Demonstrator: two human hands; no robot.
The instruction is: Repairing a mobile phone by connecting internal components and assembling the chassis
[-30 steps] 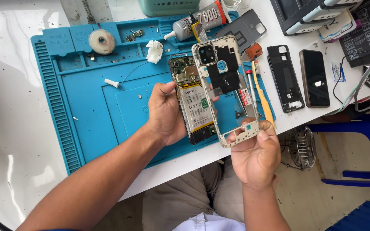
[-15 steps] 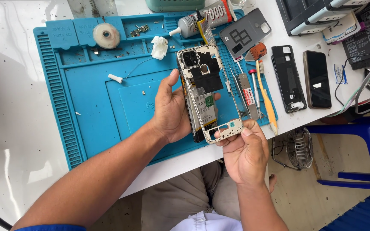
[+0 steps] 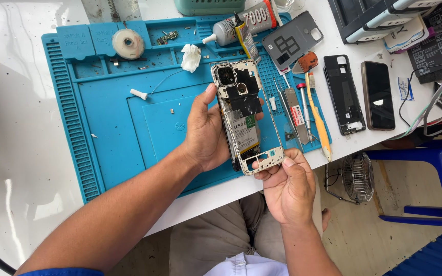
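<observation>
An opened phone [image 3: 244, 130] with its battery and black boards showing is held above a blue work mat [image 3: 118, 117]. My left hand [image 3: 205, 133] grips its left edge from underneath. A white mid-frame [image 3: 269, 156] lies over the phone, lined up at the top and lifted a little off the right side. My right hand [image 3: 287, 186] pinches the frame's lower end with thumb and fingers.
Tweezers [image 3: 284, 105], a small screwdriver [image 3: 305, 110] and a yellow pry tool [image 3: 319, 120] lie on the mat's right edge. A glue tube [image 3: 241, 23], a grey back cover [image 3: 291, 41], a black rear cover [image 3: 344, 94] and a dark phone [image 3: 378, 94] lie beyond. A small fan [image 3: 356, 176] sits below the table.
The white frame, earlier held apart to the right of the phone, has been brought over it and now sits almost closed on top.
</observation>
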